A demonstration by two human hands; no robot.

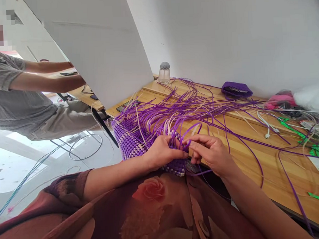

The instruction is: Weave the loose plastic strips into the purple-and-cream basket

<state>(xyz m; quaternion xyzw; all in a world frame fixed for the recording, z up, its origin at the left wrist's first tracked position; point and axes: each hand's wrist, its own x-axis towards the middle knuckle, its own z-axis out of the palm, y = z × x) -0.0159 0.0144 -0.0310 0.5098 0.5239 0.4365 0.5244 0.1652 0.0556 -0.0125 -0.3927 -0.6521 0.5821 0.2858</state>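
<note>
A purple and white woven basket [130, 140] lies at the near edge of the table, close against my body. Many loose purple and white strips [172, 112] fan out from its upper edge across the tabletop. My left hand [164, 151] grips the basket's edge, thumb on the near side and fingers partly hidden behind the weave. Beside it, my right hand [210, 152] pinches a purple strip [193, 128] that curves up in a small loop by the edge. The two hands' fingertips almost meet there.
On the wooden table [245, 140] are a clear bottle with a grey lid [164, 72], a phone [127, 106], a folded purple woven piece [237, 90], a white cable [267, 123] and green strips [294, 127]. A white partition [98, 41] separates me from a seated person [23, 90].
</note>
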